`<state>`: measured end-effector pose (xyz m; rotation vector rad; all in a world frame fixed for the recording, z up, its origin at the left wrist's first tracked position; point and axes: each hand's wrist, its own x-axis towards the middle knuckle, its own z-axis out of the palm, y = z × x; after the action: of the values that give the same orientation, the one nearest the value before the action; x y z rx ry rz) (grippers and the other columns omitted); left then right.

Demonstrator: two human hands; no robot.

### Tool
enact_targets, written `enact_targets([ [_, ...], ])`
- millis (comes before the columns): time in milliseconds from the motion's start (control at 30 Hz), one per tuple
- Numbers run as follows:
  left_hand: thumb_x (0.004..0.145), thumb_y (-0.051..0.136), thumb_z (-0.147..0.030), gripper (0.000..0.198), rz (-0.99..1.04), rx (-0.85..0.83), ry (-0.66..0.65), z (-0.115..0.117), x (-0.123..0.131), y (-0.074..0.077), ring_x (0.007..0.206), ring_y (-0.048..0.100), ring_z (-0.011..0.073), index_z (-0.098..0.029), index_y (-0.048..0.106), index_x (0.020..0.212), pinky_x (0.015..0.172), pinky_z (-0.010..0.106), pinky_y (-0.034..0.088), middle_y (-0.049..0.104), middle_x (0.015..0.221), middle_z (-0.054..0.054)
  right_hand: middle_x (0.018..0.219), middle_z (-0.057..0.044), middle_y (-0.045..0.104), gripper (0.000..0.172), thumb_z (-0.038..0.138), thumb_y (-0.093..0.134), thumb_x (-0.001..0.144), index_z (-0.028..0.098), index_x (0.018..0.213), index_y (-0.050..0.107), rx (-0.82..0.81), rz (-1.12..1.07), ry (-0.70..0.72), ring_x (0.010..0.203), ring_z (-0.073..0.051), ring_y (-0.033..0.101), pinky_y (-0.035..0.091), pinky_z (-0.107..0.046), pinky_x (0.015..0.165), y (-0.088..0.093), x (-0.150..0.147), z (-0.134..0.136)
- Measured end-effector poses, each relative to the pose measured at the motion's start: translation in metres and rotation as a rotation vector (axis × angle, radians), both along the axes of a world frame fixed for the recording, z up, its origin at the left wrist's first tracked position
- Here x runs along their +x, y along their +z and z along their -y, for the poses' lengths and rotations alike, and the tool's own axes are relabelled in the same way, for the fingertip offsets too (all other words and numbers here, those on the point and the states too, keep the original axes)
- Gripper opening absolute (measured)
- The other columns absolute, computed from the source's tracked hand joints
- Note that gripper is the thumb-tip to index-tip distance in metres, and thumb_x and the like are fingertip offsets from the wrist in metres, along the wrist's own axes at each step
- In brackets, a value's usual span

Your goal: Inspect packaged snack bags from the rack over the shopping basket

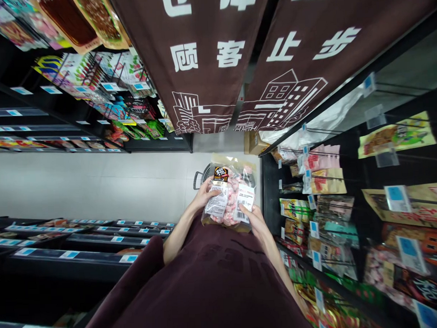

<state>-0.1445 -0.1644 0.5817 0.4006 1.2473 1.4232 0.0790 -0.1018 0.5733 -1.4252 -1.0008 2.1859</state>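
A clear plastic snack bag (232,190) full of pinkish-white pieces is held in front of my body. It carries a dark logo label and white printed stickers. My left hand (207,193) grips its left side, thumb lying over the front. On the lower right edge, my right hand (254,217) pinches the bag near the barcode sticker, thumb on top. The fingers behind the bag are hidden. Behind the bag, a dark basket (197,180) with a handle shows in part on the floor.
Shelves of hanging snack packets (324,179) line the right side. More packets (104,72) hang at the upper left, and low shelves (100,256) stand at the lower left. A brown curtain (201,88) with white lettering hangs ahead, with a cardboard box (256,143) beneath it.
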Motion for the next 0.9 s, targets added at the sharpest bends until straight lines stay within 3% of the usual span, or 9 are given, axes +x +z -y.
enact_targets([
  [400, 0.064, 0.085, -0.028, 0.084, 0.009, -0.083, 0.027, -0.005, 0.0, -0.01, 0.103, 0.067, 0.0247, -0.013, 0.046, 0.136, 0.093, 0.038, 0.053, 0.069, 0.119, 0.013, 0.094, -0.007, 0.078, 0.05, 0.044, 0.088, 0.066, 0.015, 0.103, 0.072, -0.031, 0.006, -0.041, 0.078, -0.02, 0.072, 0.057, -0.028, 0.075, -0.004, -0.003, 0.0],
  [600, 0.064, 0.083, -0.027, 0.081, 0.016, -0.109, 0.032, -0.007, 0.0, -0.011, 0.101, 0.067, 0.0239, -0.014, 0.047, 0.136, 0.092, 0.037, 0.053, 0.069, 0.117, 0.012, 0.109, -0.005, 0.076, 0.06, 0.043, 0.088, 0.065, 0.02, 0.115, 0.066, -0.028, 0.016, -0.088, 0.093, -0.022, 0.072, 0.058, -0.029, 0.08, -0.006, -0.007, -0.001],
  [900, 0.066, 0.082, -0.024, 0.079, 0.034, -0.126, 0.049, -0.009, 0.0, -0.016, 0.096, 0.068, 0.022, -0.016, 0.046, 0.136, 0.087, 0.034, 0.054, 0.071, 0.113, 0.01, 0.109, -0.005, 0.076, 0.059, 0.042, 0.088, 0.065, 0.021, 0.115, 0.065, -0.041, 0.013, -0.108, 0.091, -0.022, 0.071, 0.057, -0.029, 0.076, -0.006, -0.007, -0.002],
])
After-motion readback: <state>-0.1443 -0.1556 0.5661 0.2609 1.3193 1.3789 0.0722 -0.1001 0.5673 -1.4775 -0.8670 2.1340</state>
